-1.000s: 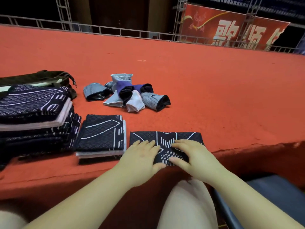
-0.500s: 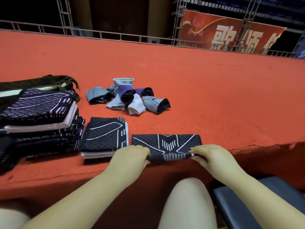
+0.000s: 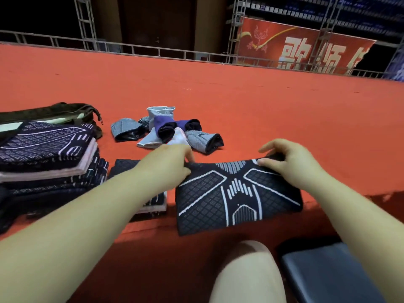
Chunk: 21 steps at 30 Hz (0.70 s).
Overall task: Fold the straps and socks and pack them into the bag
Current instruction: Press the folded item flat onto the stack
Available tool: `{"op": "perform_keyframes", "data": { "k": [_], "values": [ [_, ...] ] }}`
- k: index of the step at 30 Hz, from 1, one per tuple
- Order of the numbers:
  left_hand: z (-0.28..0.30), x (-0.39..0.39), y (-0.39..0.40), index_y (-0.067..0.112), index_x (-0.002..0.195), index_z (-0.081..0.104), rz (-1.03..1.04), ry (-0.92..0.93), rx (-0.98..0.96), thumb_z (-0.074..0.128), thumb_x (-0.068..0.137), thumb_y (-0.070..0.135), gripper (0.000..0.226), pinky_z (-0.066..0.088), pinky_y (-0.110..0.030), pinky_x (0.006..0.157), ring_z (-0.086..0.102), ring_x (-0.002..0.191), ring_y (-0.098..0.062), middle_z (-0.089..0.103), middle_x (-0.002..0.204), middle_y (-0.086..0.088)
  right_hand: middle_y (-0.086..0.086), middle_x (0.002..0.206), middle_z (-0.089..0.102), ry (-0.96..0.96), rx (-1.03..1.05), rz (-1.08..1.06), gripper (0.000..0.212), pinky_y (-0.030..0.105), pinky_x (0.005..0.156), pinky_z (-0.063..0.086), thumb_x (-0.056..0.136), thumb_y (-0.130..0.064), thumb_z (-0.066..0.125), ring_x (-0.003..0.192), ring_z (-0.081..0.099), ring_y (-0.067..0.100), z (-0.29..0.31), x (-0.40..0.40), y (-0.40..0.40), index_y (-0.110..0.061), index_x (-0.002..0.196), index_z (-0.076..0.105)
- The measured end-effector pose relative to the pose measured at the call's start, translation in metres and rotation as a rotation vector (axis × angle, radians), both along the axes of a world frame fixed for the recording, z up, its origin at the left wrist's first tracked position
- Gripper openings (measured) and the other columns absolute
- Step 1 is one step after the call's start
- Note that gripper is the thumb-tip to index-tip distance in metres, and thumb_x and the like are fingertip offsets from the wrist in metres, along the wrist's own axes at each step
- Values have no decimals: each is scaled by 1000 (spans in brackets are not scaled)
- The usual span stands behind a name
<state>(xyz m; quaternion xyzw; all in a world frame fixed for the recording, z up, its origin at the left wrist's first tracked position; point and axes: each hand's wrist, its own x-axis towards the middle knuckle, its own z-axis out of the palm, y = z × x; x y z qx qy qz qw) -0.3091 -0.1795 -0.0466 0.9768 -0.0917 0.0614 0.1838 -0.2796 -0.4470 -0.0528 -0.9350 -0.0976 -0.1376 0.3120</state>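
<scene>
A black strap with white line patterns [image 3: 238,195] is lifted off the red surface at its near edge. My left hand [image 3: 168,165] pinches its upper left corner and my right hand [image 3: 288,162] pinches its upper right corner. Beneath my left forearm lies a folded strap [image 3: 122,169], partly hidden. A taller stack of folded straps [image 3: 46,154] stands at the left. Behind it, a dark olive bag [image 3: 65,110] lies with its zipper open. A heap of grey, purple and white socks [image 3: 166,130] rests beyond my hands.
The red carpeted surface [image 3: 262,110] stretches far back to a metal railing [image 3: 153,51] and a red banner [image 3: 301,47]. Its front edge drops off just under the held strap. A dark seat cushion [image 3: 328,274] is at the lower right, beside my knee [image 3: 247,274].
Both hands went from pressing the strap flat to gripping its near edge, then raised it and swung that edge up and away, so the strap now hangs in front of the table's edge.
</scene>
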Motion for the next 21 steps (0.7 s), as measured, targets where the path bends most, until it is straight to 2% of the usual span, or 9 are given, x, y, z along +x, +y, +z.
{"op": "perform_keyframes", "data": {
  "k": [2,4,7,9,10,12,13,15,21],
  "values": [
    [-14,5,-14,19,122,51,40,47,256,52,89,10,34,45,-37,88,55,109,-26,54,122,-6,-2,96,69,69,-115,-65,18,25,78,42,85,-18,69,95,62,19,-24,14,11,-24,100,64],
    [-31,5,-30,16,131,44,30,28,401,49,89,11,42,39,-39,94,47,119,-29,45,132,-9,4,115,65,62,-235,-102,27,32,91,43,88,-16,63,109,58,26,-49,18,23,-21,115,61],
    [-51,2,-51,14,143,30,-64,47,304,47,94,19,52,27,-41,109,29,136,-30,21,153,-13,8,117,64,-146,-245,53,32,41,95,44,86,-16,60,110,58,31,-71,6,47,-13,117,62],
    [-64,2,-61,12,148,21,-112,109,252,41,98,23,55,17,-40,115,15,144,-29,7,159,-14,10,116,66,-180,-240,160,37,44,94,46,82,-21,55,109,60,32,-84,3,59,-10,116,64],
    [-70,4,-64,11,149,18,-114,141,243,39,100,26,56,13,-40,116,10,145,-29,4,159,-14,11,124,62,-127,-260,171,41,44,99,43,84,-25,54,117,56,32,-90,3,62,-10,121,61],
    [-84,8,-67,11,151,13,-93,194,240,33,101,34,58,7,-41,118,3,147,-30,0,160,-13,10,148,39,45,-331,135,49,43,113,26,94,-35,50,139,32,26,-98,3,63,-17,140,45],
    [-91,8,-67,11,151,10,-87,222,245,30,102,38,60,5,-42,118,1,147,-29,-1,160,-12,7,155,27,125,-372,109,54,42,116,17,97,-40,46,145,20,22,-102,5,60,-23,146,35],
    [-103,8,-63,15,153,5,-89,257,228,25,101,44,62,1,-42,119,-3,147,-27,-4,160,-10,2,160,12,227,-425,81,60,41,118,7,96,-52,40,147,7,18,-106,6,51,-31,150,23],
    [-117,1,-55,23,153,3,-103,170,189,21,96,60,70,-4,-39,120,-7,147,-20,-5,161,-5,-2,160,9,241,-437,-9,69,38,119,2,92,-63,33,147,4,13,-111,2,26,-32,151,16]
  ]
}}
